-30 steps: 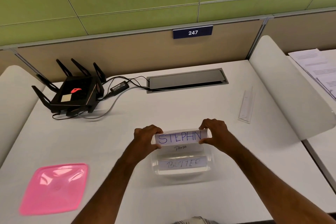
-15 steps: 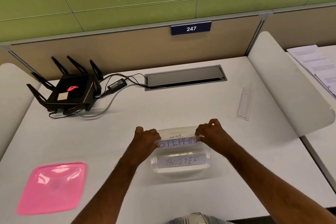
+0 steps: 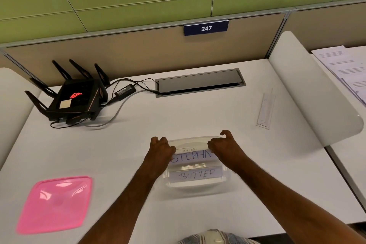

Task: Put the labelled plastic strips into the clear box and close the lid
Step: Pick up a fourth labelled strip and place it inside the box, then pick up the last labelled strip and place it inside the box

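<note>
Near the front edge of the white desk [image 3: 198,117], the STEPHN strip [image 3: 193,157] has been lowered over the last second from above the clear box [image 3: 195,182] into it, behind the BUTTER strip [image 3: 196,174], so only the far-right strip [image 3: 265,108] and the lid apparently remain. It is pinched at its ends by the curled fingers of the left hand [image 3: 161,149] and right hand [image 3: 224,147]. The soft, glossy pink lid [image 3: 54,204], a rounded square, lies near left, and the stiff, transparent strip, seemingly blank, lies well apart.
</note>
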### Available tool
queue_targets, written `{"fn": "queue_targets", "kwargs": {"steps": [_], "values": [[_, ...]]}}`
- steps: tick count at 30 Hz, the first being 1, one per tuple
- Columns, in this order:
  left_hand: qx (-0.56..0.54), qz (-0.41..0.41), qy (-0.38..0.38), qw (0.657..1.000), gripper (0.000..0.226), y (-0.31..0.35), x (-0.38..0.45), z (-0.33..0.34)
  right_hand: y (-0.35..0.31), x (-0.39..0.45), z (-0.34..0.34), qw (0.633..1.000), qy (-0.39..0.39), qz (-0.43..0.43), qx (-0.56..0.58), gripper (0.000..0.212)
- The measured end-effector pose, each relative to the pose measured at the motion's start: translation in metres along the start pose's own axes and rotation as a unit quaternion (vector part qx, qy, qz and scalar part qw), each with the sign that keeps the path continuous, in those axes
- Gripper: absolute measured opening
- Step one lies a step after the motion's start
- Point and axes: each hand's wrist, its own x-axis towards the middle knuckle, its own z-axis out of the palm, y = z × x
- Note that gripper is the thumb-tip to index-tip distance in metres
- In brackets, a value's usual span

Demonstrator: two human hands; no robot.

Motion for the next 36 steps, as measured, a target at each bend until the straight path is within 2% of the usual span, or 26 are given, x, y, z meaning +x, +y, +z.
{"fn": "queue_targets", "kwargs": {"steps": [5, 8, 11, 14, 18, 21, 23, 29, 36], "values": [[0.003, -0.020, 0.014, 1.000, 0.005, 0.001, -0.004, -0.001, -0.003, 0.006, -0.002, 0.999, -0.028, -0.001, -0.032, 0.027], [0.028, -0.021, -0.009, 0.999, 0.017, 0.003, -0.003, 0.002, -0.004, 0.005, -0.002, 0.999, -0.030, 0.005, -0.039, 0.025], [0.042, -0.029, -0.015, 0.999, 0.020, 0.006, -0.004, 0.003, -0.006, 0.003, -0.001, 1.000, -0.015, 0.001, -0.017, 0.019], [0.033, -0.031, 0.004, 0.999, 0.019, 0.014, -0.010, -0.002, -0.009, -0.005, 0.004, 0.998, 0.038, -0.022, 0.045, 0.019], [-0.035, -0.044, 0.084, 0.995, 0.010, 0.022, -0.022, -0.010, -0.024, -0.008, 0.004, 0.983, 0.094, -0.012, 0.157, 0.019], [-0.095, -0.073, 0.150, 0.981, 0.007, 0.028, -0.022, -0.011, -0.032, -0.005, 0.001, 0.971, 0.132, 0.026, 0.199, 0.015], [-0.124, -0.092, 0.166, 0.974, 0.009, 0.035, -0.017, -0.014, -0.030, -0.005, 0.000, 0.962, 0.147, 0.052, 0.223, 0.015], [-0.216, -0.094, 0.170, 0.957, 0.025, 0.073, 0.012, -0.016, 0.005, -0.012, 0.000, 0.948, 0.157, 0.117, 0.252, 0.017], [-0.327, -0.047, 0.111, 0.937, 0.045, 0.130, 0.054, -0.021, 0.066, -0.027, -0.001, 0.946, 0.129, 0.178, 0.237, 0.032]]}}
